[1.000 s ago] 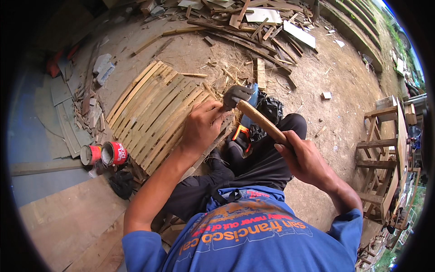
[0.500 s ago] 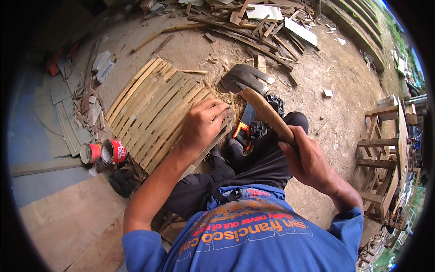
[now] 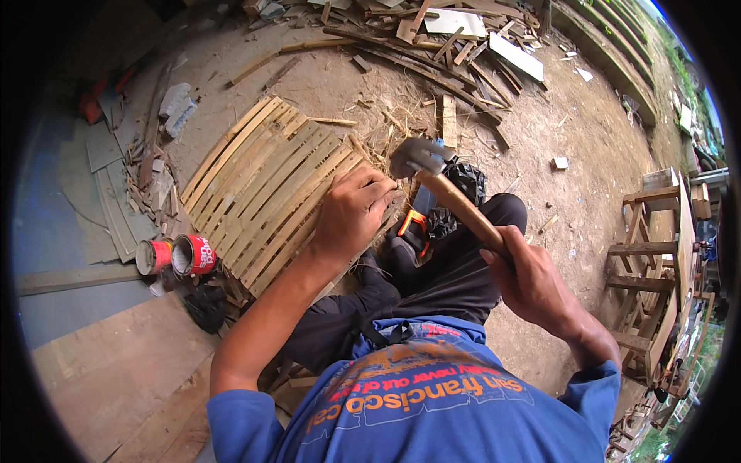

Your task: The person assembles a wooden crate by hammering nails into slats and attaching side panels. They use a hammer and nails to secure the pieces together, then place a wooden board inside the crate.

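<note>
I have the right hand (image 3: 536,282) with its fingers clamped on a dark metal hammer (image 3: 461,207) with a brown wooden handle, its head near the left hand (image 3: 355,212). Beside a slatted tan wooden panel (image 3: 266,189), the left fingers curl; I cannot tell whether they grip anything.

The right hand (image 3: 532,285) grips the hammer (image 3: 451,197) by its wooden handle (image 3: 471,216). The left hand (image 3: 351,216), fingers (image 3: 370,185) bent, is at the slatted panel's (image 3: 270,181) edge, near the hammer head (image 3: 415,157). Two red cans (image 3: 202,256) are beside the panel.
</note>
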{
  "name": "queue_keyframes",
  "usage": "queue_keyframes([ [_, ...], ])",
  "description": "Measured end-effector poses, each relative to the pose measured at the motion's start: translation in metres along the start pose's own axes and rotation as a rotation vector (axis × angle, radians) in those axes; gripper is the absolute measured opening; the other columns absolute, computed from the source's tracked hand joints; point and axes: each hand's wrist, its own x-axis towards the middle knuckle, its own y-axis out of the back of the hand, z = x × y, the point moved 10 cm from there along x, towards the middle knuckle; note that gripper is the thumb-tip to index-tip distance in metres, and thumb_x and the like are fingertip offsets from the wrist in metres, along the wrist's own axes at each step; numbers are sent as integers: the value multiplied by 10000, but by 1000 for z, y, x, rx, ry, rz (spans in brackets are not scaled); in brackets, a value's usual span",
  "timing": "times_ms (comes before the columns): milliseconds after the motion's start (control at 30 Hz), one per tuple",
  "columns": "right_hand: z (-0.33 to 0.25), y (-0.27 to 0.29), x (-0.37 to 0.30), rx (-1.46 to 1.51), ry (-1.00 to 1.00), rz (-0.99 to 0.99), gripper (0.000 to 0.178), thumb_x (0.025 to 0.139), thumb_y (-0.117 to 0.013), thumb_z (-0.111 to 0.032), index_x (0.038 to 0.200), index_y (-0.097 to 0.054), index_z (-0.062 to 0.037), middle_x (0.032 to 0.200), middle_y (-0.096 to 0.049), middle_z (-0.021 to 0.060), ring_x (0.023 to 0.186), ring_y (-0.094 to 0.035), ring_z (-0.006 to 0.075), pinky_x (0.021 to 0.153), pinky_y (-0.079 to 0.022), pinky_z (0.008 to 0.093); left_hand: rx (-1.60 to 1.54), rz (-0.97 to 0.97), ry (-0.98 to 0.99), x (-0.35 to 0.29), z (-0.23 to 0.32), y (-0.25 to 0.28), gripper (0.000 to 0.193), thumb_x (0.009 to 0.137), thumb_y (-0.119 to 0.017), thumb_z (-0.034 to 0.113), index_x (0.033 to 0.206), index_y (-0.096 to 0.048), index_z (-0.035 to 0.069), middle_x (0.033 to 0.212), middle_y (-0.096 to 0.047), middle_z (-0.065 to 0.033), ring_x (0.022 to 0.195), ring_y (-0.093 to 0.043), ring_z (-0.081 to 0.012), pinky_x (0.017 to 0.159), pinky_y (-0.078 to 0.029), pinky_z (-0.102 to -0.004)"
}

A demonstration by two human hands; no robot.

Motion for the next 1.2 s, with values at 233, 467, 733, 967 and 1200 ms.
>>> queue_keyframes([
  [233,12,-6,-2,-65,-95,-44,211,1009,-592,-96,1184,-514,-6,711,-575,218,642,-616,429,572,-452,470,6,12,-5,0,-1,-1,136,809,-793,55,910,-702,48,860,-677,-75,822,-674,-297,755,-507,-416],
  [467,9,3,-5,13,-29,45,199,1009,-609,-99,1155,-513,-3,712,-594,227,653,-621,453,555,-440,497,-20,-57,6,4,0,-3,289,789,-824,83,1006,-655,-5,1001,-653,-161,946,-642,-351,827,-512,-426],
  [733,1,-11,-11,74,112,47,201,988,-596,-24,1161,-509,33,737,-591,207,657,-627,419,555,-447,464,662,-473,307,-51,-7,-14,1202,737,-841,524,1603,-176,21,1673,-161,-223,1563,-149,-347,1198,-130,-693],
  [967,3,1,-1,112,4,74,141,1034,-552,-107,1120,-559,4,723,-525,149,566,-523,298,561,-412,407,859,-356,168,-49,3,-11,931,819,-725,227,1605,-249,77,1660,-260,-167,1532,-277,-302,1213,-202,-627],
  [1200,-17,8,8,-53,18,-80,176,1031,-580,-112,1148,-522,6,655,-535,178,571,-576,383,540,-425,448,901,-357,160,-48,5,-9,883,834,-679,187,1603,-261,68,1656,-268,-173,1524,-293,-306,1207,-207,-629],
])
